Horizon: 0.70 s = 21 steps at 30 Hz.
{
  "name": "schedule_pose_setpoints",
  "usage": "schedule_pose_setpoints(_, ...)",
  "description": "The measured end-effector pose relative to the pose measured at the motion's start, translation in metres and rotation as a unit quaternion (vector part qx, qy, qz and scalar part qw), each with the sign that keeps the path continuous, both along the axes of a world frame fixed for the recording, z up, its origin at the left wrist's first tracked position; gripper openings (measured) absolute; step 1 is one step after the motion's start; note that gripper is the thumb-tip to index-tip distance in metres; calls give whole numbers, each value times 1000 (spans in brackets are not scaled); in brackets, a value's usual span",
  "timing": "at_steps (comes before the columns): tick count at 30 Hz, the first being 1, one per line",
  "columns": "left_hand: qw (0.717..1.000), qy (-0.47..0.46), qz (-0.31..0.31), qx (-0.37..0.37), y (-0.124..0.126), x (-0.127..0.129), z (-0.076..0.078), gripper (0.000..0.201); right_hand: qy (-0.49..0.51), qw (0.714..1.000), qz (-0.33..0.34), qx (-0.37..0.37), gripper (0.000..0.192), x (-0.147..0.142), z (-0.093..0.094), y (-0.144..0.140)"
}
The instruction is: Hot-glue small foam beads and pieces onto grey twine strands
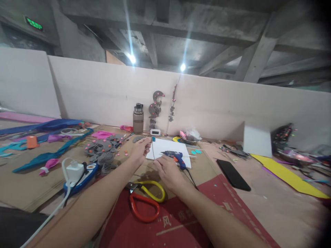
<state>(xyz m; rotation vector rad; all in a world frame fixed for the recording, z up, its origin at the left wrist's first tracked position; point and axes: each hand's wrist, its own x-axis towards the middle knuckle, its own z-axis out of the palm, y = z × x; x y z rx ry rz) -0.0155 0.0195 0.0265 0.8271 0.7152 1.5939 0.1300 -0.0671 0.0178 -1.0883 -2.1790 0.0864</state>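
Note:
My left hand (139,150) pinches the upper end of a thin white string (153,150) that carries a small teal bead (153,139) at its top. My right hand (167,171) holds the lower end of the same string, fingers closed, just below a blue glue gun (176,156). The glue gun lies on a white sheet (168,146) beyond both hands. Scissors with one red and one yellow handle (144,198) lie between my forearms, on the edge of a red mat (176,220).
A pile of grey felt pieces with pink beads (103,150) lies left of my left hand. A brown bottle (138,119) stands by the back wall. A black phone (233,174), a yellow sheet (289,175), a white charger on a power strip (77,172) and blue strips (49,155) surround the work spot.

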Motion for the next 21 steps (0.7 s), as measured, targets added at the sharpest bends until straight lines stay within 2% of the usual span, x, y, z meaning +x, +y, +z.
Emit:
schedule_pose_setpoints(3,1000,-1,1,15,-1,1,1,24,27,999,-23,20,27,8,7,8)
schedule_pose_setpoints(5,1000,5,0,22,-2,0,1,25,45,996,-72,29,24,17,11,17)
schedule_pose_setpoints(8,1000,14,4,25,-3,-2,0,29,20,977,-211,3,25,36,13,33)
schedule_pose_setpoints(10,999,18,11,25,-2,-3,-1,31,-35,944,-320,-79,29,49,9,43)
schedule_pose_setpoints(11,999,20,14,26,-2,-4,-1,32,-45,935,-337,-102,33,55,5,48)
schedule_pose_setpoints(15,999,27,21,28,-2,-6,0,30,-66,922,-345,-165,42,69,-11,60)
schedule_pose_setpoints(21,999,29,15,27,-4,-5,3,28,-57,919,-327,-214,25,73,-20,67)
